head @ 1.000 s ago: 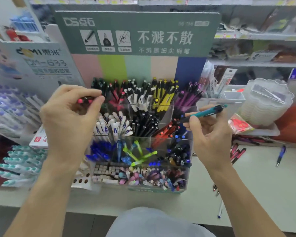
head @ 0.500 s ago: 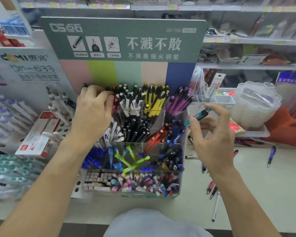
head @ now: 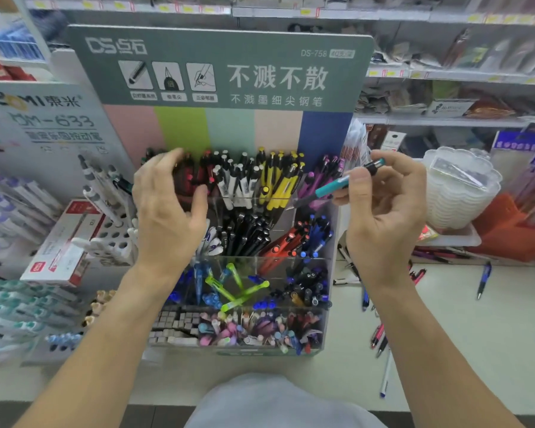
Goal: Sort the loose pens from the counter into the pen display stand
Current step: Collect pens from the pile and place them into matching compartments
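Nearest in, loose pens (head: pixel 379 336) lie scattered on the pale counter (head: pixel 464 341) to the right of the clear pen display stand (head: pixel 328 332), with a lone blue pen (head: pixel 483 280) well apart further right. Up over the stand's left side, the left hand (head: pixel 167 208) hovers with fingers spread and loosely curved, holding nothing, thumb just in front of the red pens (head: pixel 195 176) in the back row. Across on the right, the right hand (head: pixel 386 217) pinches a teal pen (head: pixel 337 183) between thumb and fingers, tip angled down-left toward the purple pens (head: pixel 317 176) in the back right compartment. Yellow pens (head: pixel 280 180) stand in the next slot. Behind it all rises the stand's grey-green header card (head: pixel 260 50).
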### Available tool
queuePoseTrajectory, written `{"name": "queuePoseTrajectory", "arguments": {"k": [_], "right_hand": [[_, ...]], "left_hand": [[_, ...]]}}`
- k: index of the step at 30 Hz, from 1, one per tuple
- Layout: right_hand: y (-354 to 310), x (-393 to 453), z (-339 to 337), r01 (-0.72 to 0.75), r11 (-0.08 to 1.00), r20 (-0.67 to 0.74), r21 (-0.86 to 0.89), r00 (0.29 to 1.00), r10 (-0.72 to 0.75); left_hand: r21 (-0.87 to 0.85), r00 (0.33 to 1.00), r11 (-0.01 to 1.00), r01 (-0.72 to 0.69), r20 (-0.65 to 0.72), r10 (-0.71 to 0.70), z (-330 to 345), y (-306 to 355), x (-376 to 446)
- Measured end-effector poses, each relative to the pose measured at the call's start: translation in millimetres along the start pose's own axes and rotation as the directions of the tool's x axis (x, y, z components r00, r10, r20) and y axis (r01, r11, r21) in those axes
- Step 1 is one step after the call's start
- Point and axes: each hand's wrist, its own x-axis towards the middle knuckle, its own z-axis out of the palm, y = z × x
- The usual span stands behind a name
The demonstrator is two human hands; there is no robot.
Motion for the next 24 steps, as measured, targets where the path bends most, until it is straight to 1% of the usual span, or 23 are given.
{"name": "queuePoseTrajectory", "arguments": {"k": [1, 2, 4, 5, 6, 7, 9, 10, 11, 12, 14, 15, 17, 19, 21, 22, 24], "right_hand": [[-2.7, -0.9, 3.5, -0.002, 1.0, 0.003, 0.015, 1.0, 0.002], [-5.3, -1.9, 7.1, -0.003, 0.999, 0.007, 0.031, 1.0, 0.003], [-9.5, -4.8, 15.0, -0.016, 0.999, 0.029, 0.051, 0.999, 0.015], [-11.4, -5.6, 19.8, -0.022, 0.998, 0.046, 0.066, 0.999, 0.019], [-13.0, -5.7, 24.6, -0.024, 0.996, 0.061, 0.085, 0.998, 0.019], [-14.3, -5.4, 29.6, -0.023, 0.994, 0.072, 0.105, 0.997, 0.015], [-18.3, -2.5, 42.4, -0.007, 0.988, 0.091, 0.154, 0.996, -0.007], [-21.7, -0.2, 51.2, 0.011, 0.983, 0.109, 0.181, 0.994, -0.031], [-24.7, 2.5, 61.4, 0.036, 0.979, 0.129, 0.202, 0.99, -0.063], [-27.2, 5.8, 73.7, 0.065, 0.974, 0.153, 0.216, 0.983, -0.1], [-29.2, 12.1, 101.5, 0.111, 0.968, 0.213, 0.226, 0.964, -0.16], [-28.2, 14.4, 116.3, 0.132, 0.968, 0.255, 0.214, 0.949, -0.185], [-24.6, 16.1, 144.5, 0.182, 0.973, 0.348, 0.138, 0.911, -0.22], [-18.6, 15.7, 166.5, 0.213, 0.977, 0.44, 0.016, 0.876, -0.198], [-11.7, 15.8, 179.9, 0.238, 0.968, 0.517, -0.083, 0.841, -0.163], [-8.2, 15.8, 183.5, 0.257, 0.961, 0.559, -0.105, 0.814, -0.157], [-2.9, 14.1, 187.2, 0.33, 0.937, 0.67, -0.113, 0.722, -0.173]], "left_hand": [[0.011, 1.0, 1.0, -0.005, 0.018, 0.005, -2.0, -1.4, -1.7], [0.014, 0.996, 1.0, -0.016, 0.085, 0.015, -2.3, -4.3, -2.3], [0.026, 0.969, 0.996, -0.079, 0.239, 0.071, -3.1, -10.0, -2.9], [0.06, 0.962, 0.992, -0.115, 0.255, 0.096, -4.3, -12.3, -3.1], [0.104, 0.967, 0.986, -0.131, 0.233, 0.104, -6.0, -13.5, -3.7], [0.134, 0.979, 0.984, -0.116, 0.183, 0.09, -9.3, -13.7, -4.8], [0.125, 0.999, 0.992, -0.021, 0.03, 0.018, -17.7, -13.0, -7.2], [0.12, 0.998, 0.992, 0.044, -0.039, -0.04, -21.4, -14.6, -8.9], [0.124, 0.991, 0.986, 0.114, -0.08, -0.105, -24.8, -16.9, -9.7], [0.128, 0.982, 0.976, 0.176, -0.087, -0.165, -27.3, -20.5, -9.3], [0.105, 0.964, 0.958, 0.265, -0.032, -0.263, -29.8, -28.8, -7.0], [0.08, 0.957, 0.954, 0.288, 0.002, -0.289, -30.5, -32.5, -5.3], [0.052, 0.959, 0.957, 0.284, -0.001, -0.284, -34.3, -38.5, -1.6], [0.02, 0.968, 0.968, 0.249, -0.036, -0.248, -38.2, -42.9, 0.3], [-0.045, 0.981, 0.981, 0.191, -0.036, -0.193, -40.1, -44.5, 1.5], [-0.091, 0.984, 0.98, 0.176, -0.026, -0.179, -40.3, -43.8, 1.9], [-0.165, 0.983, 0.969, 0.183, 0.004, -0.185, -40.1, -41.9, 3.9]]}}
